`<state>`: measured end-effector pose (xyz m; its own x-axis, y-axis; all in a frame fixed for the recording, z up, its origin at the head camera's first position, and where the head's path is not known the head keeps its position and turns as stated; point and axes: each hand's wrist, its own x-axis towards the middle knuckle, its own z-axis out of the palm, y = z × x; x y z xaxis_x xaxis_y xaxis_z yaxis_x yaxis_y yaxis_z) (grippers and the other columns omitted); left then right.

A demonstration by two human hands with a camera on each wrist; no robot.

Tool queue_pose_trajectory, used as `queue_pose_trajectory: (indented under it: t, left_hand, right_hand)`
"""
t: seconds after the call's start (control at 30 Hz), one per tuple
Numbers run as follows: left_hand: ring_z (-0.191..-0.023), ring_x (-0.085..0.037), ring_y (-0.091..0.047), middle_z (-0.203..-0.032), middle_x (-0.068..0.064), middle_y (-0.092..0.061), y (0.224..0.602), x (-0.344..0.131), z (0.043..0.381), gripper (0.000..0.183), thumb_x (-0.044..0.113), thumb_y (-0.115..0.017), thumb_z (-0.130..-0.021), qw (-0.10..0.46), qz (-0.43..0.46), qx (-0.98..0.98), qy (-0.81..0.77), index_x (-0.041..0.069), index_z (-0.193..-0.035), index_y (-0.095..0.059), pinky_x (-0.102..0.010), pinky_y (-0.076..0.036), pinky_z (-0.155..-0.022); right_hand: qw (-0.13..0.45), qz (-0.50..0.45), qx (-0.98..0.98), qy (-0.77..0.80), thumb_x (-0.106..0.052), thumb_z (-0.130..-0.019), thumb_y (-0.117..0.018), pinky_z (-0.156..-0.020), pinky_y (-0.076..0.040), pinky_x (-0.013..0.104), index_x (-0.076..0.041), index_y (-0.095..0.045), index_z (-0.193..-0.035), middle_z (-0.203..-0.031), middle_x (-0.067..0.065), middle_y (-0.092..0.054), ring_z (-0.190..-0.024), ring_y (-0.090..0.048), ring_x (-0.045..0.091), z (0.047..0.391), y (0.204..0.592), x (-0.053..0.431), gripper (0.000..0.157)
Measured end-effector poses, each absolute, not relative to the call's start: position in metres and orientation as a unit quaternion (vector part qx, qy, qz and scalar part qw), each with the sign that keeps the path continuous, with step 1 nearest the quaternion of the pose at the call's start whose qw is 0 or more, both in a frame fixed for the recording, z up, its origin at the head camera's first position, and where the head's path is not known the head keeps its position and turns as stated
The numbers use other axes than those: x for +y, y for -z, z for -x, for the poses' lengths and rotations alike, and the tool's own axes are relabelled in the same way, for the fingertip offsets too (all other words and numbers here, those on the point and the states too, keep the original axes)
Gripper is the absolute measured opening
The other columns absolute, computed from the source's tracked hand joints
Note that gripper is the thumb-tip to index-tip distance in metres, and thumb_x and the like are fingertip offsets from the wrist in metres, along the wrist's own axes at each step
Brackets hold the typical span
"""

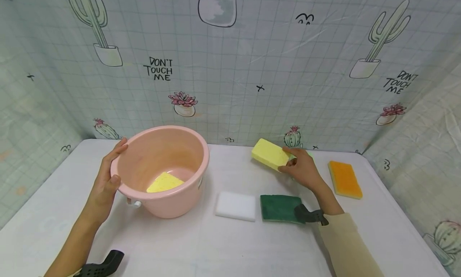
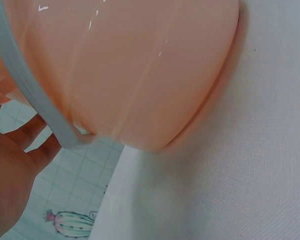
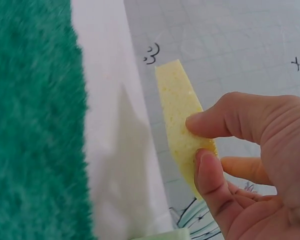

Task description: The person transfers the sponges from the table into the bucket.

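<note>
Head view: pink bucket point(image 1: 180, 204), eight o'clock, rim gripped by left hand point(image 1: 102, 185); loose yellow sponge point(image 1: 165, 182) contained, at the bucket's six. Yellow block point(image 1: 270, 153), four o'clock, held above white table point(image 1: 230, 245), pinched by right hand point(image 1: 302, 168). White sponge point(image 1: 235, 205), six; green pad point(image 1: 280, 207), five; orange sponge point(image 1: 345, 179), farther out at four.

Left wrist view: pale handle point(image 2: 34, 90), ten o'clock, seen crossing before the hand.

Right wrist view: block clamped between fingertips point(image 3: 204, 126); pad at nine.

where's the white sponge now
In the head view, the white sponge lies on the table below centre, between the pink bucket on its left and the dark green pad on its right.
</note>
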<state>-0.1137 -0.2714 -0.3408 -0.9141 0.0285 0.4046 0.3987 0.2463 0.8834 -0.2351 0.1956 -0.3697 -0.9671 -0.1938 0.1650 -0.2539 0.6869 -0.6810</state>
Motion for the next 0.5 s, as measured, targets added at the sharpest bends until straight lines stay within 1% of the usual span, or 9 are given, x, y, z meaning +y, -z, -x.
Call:
queue_pose_trajectory:
  t: [0.13, 0.27, 0.4, 0.5]
  left_hand:
    - [-0.132, -0.019, -0.013, -0.147, 0.005, -0.011, 0.342, -0.272, 0.114, 0.059, 0.030, -0.046, -0.087, 0.156, 0.138, -0.772, 0.601, 0.015, -0.140, -0.025, -0.021, -0.033, -0.095]
    - [-0.133, -0.020, -0.013, -0.148, 0.002, -0.010, 0.344, -0.273, 0.115, 0.059, 0.030, -0.047, -0.087, 0.158, 0.152, -0.761, 0.611, 0.013, -0.140, -0.025, -0.017, -0.033, -0.093]
    - [-0.133, -0.021, -0.012, -0.148, 0.000, -0.010, 0.346, -0.273, 0.117, 0.060, 0.031, -0.048, -0.087, 0.159, 0.167, -0.748, 0.622, 0.011, -0.139, -0.025, -0.014, -0.033, -0.092]
    - [-0.133, -0.020, -0.011, -0.148, 0.001, -0.010, 0.345, -0.273, 0.116, 0.060, 0.031, -0.049, -0.087, 0.160, 0.169, -0.745, 0.625, 0.011, -0.139, -0.026, -0.015, -0.033, -0.092]
  right_hand:
    - [0.052, -0.128, -0.916, -0.377, -0.018, -0.072, -0.072, -0.055, -0.047, 0.030, -0.006, -0.048, -0.128, -0.123, 0.018, -0.039, -0.069, -0.053, 0.020, 0.232, 0.363, 0.192, 0.062]
    - [0.058, -0.134, -0.915, -0.377, -0.019, -0.072, -0.072, -0.057, -0.048, 0.030, -0.006, -0.048, -0.128, -0.120, 0.017, -0.039, -0.070, -0.053, 0.020, 0.229, 0.358, 0.190, 0.062]
    - [0.065, -0.145, -0.914, -0.374, -0.019, -0.073, -0.073, -0.058, -0.048, 0.030, -0.006, -0.048, -0.128, -0.119, 0.015, -0.041, -0.070, -0.053, 0.020, 0.225, 0.352, 0.187, 0.061]
    - [0.069, -0.151, -0.911, -0.378, -0.019, -0.073, -0.073, -0.058, -0.049, 0.030, -0.007, -0.049, -0.127, -0.119, 0.015, -0.041, -0.070, -0.053, 0.020, 0.223, 0.347, 0.185, 0.060]
